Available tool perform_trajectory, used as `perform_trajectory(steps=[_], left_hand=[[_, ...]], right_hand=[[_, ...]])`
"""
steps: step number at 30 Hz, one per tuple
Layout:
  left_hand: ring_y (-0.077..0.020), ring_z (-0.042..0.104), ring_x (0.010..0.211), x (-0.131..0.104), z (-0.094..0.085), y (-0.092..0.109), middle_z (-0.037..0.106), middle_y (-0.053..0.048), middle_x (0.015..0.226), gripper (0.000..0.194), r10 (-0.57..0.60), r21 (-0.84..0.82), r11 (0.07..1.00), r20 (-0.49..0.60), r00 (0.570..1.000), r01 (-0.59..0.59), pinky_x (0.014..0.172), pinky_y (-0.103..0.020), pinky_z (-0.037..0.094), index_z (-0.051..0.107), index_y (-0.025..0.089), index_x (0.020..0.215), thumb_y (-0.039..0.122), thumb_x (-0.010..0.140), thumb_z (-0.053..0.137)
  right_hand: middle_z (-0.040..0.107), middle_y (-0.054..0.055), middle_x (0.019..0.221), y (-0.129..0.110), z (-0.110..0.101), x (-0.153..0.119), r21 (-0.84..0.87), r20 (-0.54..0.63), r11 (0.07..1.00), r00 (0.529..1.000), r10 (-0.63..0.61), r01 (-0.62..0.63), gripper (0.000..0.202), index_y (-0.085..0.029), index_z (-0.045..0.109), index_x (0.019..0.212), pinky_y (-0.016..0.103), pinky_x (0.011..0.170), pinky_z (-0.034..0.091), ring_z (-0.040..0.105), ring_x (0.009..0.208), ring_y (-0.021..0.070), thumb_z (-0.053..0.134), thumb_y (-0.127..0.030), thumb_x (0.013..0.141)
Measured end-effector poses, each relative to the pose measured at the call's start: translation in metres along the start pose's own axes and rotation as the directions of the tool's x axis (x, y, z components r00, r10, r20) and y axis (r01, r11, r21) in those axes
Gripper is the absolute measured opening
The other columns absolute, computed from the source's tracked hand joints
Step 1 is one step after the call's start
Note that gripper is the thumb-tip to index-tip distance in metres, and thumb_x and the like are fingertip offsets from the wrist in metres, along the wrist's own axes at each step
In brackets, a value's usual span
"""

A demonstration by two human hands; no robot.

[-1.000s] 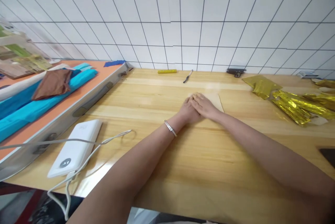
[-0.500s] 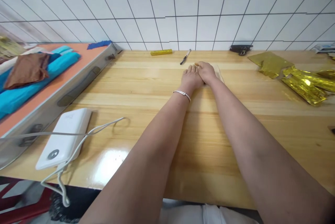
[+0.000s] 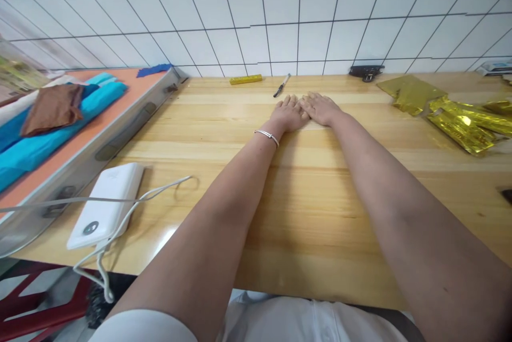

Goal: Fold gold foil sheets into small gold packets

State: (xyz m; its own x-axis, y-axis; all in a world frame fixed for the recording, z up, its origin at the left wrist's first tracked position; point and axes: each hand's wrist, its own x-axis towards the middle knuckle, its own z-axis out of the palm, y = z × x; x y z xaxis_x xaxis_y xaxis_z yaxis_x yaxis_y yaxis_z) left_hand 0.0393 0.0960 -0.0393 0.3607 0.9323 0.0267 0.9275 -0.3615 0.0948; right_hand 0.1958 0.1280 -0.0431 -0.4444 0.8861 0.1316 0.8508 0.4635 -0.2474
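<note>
Resting left hand (image 3: 288, 113) and right hand (image 3: 322, 109) palm-down toward the far edge of the tabletop (image 3: 312, 214), touching side by side, with no visible grip on anything; hiding the surface under the palms, so impossible to tell about anything there. Facing a pen (image 3: 282, 86) just beyond and left of the left hand, clearly closer to that one than to the right; seeing its long axis slanting, dark end toward the near left corner, pale end toward the far edge.
</note>
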Motion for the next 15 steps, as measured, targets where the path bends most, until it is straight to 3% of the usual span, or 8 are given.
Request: perform_trajectory(steps=[5, 9, 13, 15], left_hand=[[-0.0284, 0.009, 0.140, -0.008, -0.002, -0.012, 0.016, -0.011, 0.151, 0.075, 0.104, 0.010, 0.995, 0.002, 0.995, -0.104, 0.111, -0.045, 0.010, 0.015, 0.017, 0.145, 0.065, 0.087, 0.017], [-0.0269, 0.008, 0.140, -0.013, -0.005, -0.024, 0.016, -0.012, 0.151, 0.075, 0.196, -0.030, 0.980, 0.011, 0.980, -0.196, 0.112, -0.042, 0.009, 0.018, 0.015, 0.144, 0.062, 0.087, 0.026], [-0.0284, 0.032, 0.131, 0.001, -0.015, -0.026, 0.042, -0.016, 0.137, 0.057, 0.182, -0.173, 0.968, -0.011, 0.983, -0.181, 0.109, -0.042, 0.021, 0.044, 0.010, 0.130, 0.049, 0.089, 0.036], [-0.0261, 0.042, 0.124, 0.012, -0.019, -0.019, 0.050, -0.017, 0.129, 0.050, 0.148, -0.207, 0.966, -0.050, 0.988, -0.156, 0.106, -0.040, 0.027, 0.049, 0.008, 0.124, 0.039, 0.094, 0.024]], right_hand=[[0.025, 0.010, 0.150, 0.007, -0.002, -0.006, -0.049, 0.035, 0.997, 0.998, -0.059, 0.060, 0.077, -0.017, 0.032, 0.142, 0.047, 0.110, 0.016, 0.020, 0.137, 0.0283, 0.011, -0.067, 0.087], [0.024, 0.011, 0.150, 0.008, -0.001, -0.006, -0.080, 0.037, 0.993, 0.996, -0.084, 0.086, 0.077, -0.016, 0.029, 0.143, 0.048, 0.109, 0.017, 0.019, 0.137, 0.0298, 0.014, -0.066, 0.087], [0.024, 0.014, 0.150, 0.008, 0.000, -0.005, -0.096, 0.031, 0.991, 0.995, -0.091, 0.093, 0.076, -0.014, 0.029, 0.142, 0.052, 0.107, 0.019, 0.021, 0.136, 0.0324, 0.016, -0.065, 0.087], [0.025, 0.013, 0.149, 0.009, 0.001, -0.006, -0.100, 0.020, 0.989, 0.994, -0.105, 0.107, 0.074, -0.015, 0.029, 0.142, 0.052, 0.107, 0.020, 0.022, 0.136, 0.0322, 0.017, -0.064, 0.088]])
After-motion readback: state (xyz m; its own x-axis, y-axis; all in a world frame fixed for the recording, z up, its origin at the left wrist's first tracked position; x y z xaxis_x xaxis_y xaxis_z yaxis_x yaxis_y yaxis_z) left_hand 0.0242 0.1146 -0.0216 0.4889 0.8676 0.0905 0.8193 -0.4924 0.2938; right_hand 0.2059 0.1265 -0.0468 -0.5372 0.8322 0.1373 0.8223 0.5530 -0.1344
